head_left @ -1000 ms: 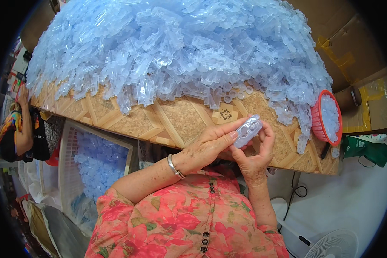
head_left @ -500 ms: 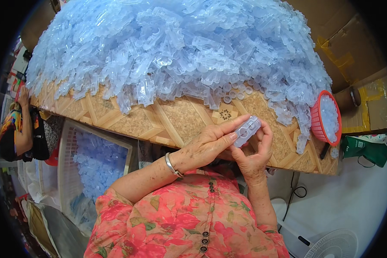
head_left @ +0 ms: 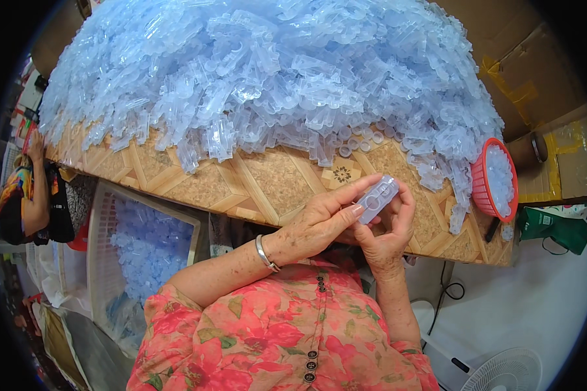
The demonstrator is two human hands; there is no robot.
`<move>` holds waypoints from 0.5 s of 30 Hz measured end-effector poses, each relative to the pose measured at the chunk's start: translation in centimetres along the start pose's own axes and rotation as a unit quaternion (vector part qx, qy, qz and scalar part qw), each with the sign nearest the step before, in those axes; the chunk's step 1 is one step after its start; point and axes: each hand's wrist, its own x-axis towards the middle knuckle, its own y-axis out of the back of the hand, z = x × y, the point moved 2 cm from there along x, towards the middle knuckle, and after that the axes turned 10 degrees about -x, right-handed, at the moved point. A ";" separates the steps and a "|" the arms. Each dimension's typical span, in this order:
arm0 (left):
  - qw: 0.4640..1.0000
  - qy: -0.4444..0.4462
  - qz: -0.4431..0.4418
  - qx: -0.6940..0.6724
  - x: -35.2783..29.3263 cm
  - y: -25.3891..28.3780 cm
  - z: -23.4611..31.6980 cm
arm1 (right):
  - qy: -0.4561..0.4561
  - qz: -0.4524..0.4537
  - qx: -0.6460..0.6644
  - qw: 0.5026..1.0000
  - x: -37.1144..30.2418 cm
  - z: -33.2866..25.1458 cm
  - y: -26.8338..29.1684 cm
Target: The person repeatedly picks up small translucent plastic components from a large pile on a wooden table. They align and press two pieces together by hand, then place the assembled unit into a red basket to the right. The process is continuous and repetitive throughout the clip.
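Note:
Between both hands, just above the table's near edge, is a small translucent plastic case [head_left: 377,199] with round rings on its face. It is tilted, its upper end leaning to the right. My left hand [head_left: 323,220] pinches it from the left between thumb and fingers, the thumb lying along its edge. From the right, my right hand [head_left: 390,229] curls round it, partly hidden behind the case. Beyond the hands, a large heap of pale-blue clear plastic pieces [head_left: 261,72] covers the table [head_left: 261,182], with several loose small rings [head_left: 353,142] along its front.
A red basket [head_left: 481,182] of small clear pieces stands at the table's right end, a dark pen-like item [head_left: 492,229] beside it. Below the table's left side is a white crate [head_left: 104,260] of blue pieces. Another person's arm [head_left: 38,189] shows far left; a fan [head_left: 505,371] stands lower right.
The case has tipped so that more of its ringed face shows. My left thumb and fingers have shifted slightly along it; the right hand has moved little.

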 end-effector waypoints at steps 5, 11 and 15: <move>0.987 -0.051 -0.034 0.147 0.1 0.3 0.7 | 0.064 -0.004 -0.048 0.997 0.2 -0.2 -0.1; 0.936 -0.130 -0.023 0.326 0.1 0.2 0.7 | 0.084 0.046 -0.144 0.985 -0.3 0.4 -0.2; 0.873 -0.201 0.011 0.444 0.6 0.5 -0.1 | 0.058 0.067 -0.260 0.962 -0.4 0.5 -0.1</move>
